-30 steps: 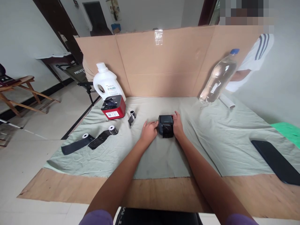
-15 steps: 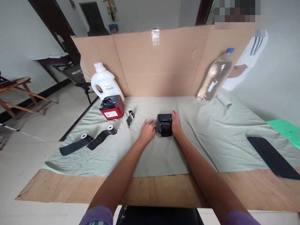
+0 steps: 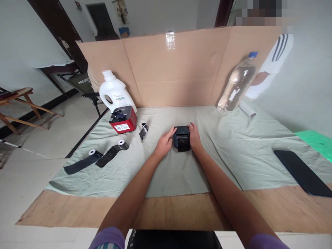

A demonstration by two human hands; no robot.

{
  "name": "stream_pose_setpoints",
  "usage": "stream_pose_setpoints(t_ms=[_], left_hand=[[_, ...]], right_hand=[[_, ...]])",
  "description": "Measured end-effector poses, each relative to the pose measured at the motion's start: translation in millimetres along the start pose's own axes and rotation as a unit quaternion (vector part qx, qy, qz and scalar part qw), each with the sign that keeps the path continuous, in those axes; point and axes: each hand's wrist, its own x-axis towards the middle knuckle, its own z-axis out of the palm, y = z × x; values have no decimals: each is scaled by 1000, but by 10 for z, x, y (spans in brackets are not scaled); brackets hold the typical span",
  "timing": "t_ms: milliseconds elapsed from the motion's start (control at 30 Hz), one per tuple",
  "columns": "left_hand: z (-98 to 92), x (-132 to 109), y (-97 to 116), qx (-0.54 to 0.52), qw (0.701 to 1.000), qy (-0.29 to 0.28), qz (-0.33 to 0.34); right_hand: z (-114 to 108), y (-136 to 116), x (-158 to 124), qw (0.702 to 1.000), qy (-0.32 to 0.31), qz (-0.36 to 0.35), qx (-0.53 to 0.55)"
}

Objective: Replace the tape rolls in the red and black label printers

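A small black portable printer (image 3: 182,131) lies in the middle of the cloth, with a strip of black paper (image 3: 183,142) hanging over its front. My left hand (image 3: 164,142) is against the printer's left side, its fingers closed together and the fingertips at the upper left corner. Along the opposite side my right hand (image 3: 195,136) grips the printer, fingers toward its back. To the left are a short black paper roll (image 3: 143,131) and two partly unrolled black rolls, one nearer (image 3: 110,155) and one farther left (image 3: 83,163).
A red and black box-shaped device (image 3: 123,120) stands before a white detergent jug (image 3: 116,91). At the back right are a clear bottle (image 3: 237,84) and a white tube (image 3: 247,108). A black phone (image 3: 302,171) lies right. Cardboard (image 3: 176,72) borders the back; a person's sleeve (image 3: 276,53) shows behind it.
My left hand has shifted up along the printer's left edge, its fingers now closer together at the upper corner. My right hand and the printer stay nearly in place.
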Motion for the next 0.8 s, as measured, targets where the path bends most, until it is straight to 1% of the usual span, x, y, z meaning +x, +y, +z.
stream_pose_setpoints(t_ms=[100,200,300,400,467,500,533,600,667,733,800], left_hand=[[33,89,56,-19,999,-17,-40],[-5,238,64,-24,997,-33,-60],[-120,405,67,-16,996,-79,-28],[-239,522,87,44,990,-134,28],[-279,593,88,80,986,-141,44],[-281,642,79,82,987,-130,39],[-270,707,62,64,992,-106,15],[-220,889,7,4,997,-40,-69],[-148,1111,-60,-47,986,11,-158],[-83,1300,-114,-63,974,32,-213],[-51,1379,-128,-64,968,47,-237]], right_hand=[[0,18,1,1000,6,-2,2],[4,56,11,1000,7,-1,13],[11,80,23,1000,9,0,18],[17,81,28,1000,13,-1,19],[18,70,25,1000,13,0,20],[18,62,22,1000,13,1,19],[18,54,18,1000,12,4,19],[16,37,12,1000,4,11,20],[16,26,8,1000,-2,17,25],[18,26,10,999,1,14,28],[22,36,16,999,9,10,28]])
